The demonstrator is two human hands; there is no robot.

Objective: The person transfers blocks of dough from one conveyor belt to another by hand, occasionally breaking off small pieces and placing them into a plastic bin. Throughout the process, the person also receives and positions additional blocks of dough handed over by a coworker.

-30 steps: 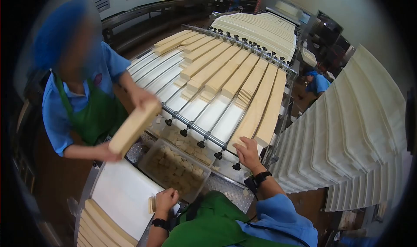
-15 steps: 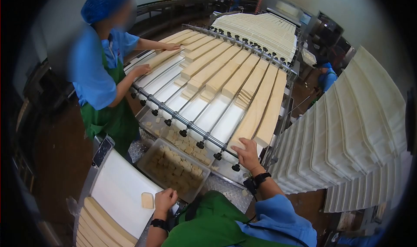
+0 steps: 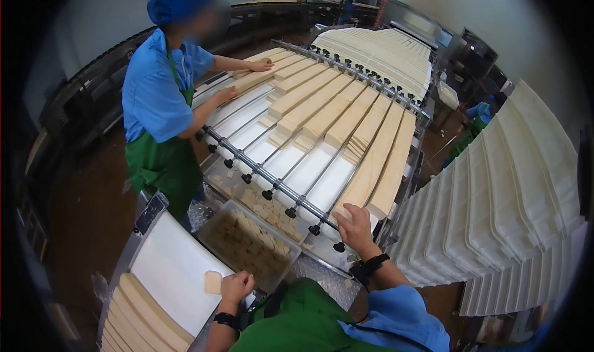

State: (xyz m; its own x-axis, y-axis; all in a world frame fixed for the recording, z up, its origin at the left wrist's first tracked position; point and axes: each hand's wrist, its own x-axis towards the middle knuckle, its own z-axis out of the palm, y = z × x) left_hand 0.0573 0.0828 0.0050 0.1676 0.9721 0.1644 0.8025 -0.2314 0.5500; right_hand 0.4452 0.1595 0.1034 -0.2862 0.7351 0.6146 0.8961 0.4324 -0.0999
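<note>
My right hand (image 3: 357,230) rests at the near end of a long row of pale, thin biscuits (image 3: 369,160) on the slatted white table. Its fingers are apart and touch the row's end. Beside it lies another long row (image 3: 396,160). At the lower left, my left hand (image 3: 237,286) is closed in a loose fist at the edge of a white belt (image 3: 167,253); nothing shows in it, though its palm side is hidden. A single squarish biscuit (image 3: 213,282) lies flat just left of that fist. More curved rows of biscuits (image 3: 142,309) occupy the belt's lower part.
A co-worker (image 3: 162,92) stands at the left, both hands on a far row. Below the table's front rail (image 3: 272,182) sits a plastic bin (image 3: 207,233) of loose biscuits. Stacked white trays (image 3: 470,203) rise on the right. Another person (image 3: 479,117) is behind them.
The camera view has shifted slightly, so the table appears a little lower and further right. Both my hands stay in the same places, as do the co-worker's hands on the row.
</note>
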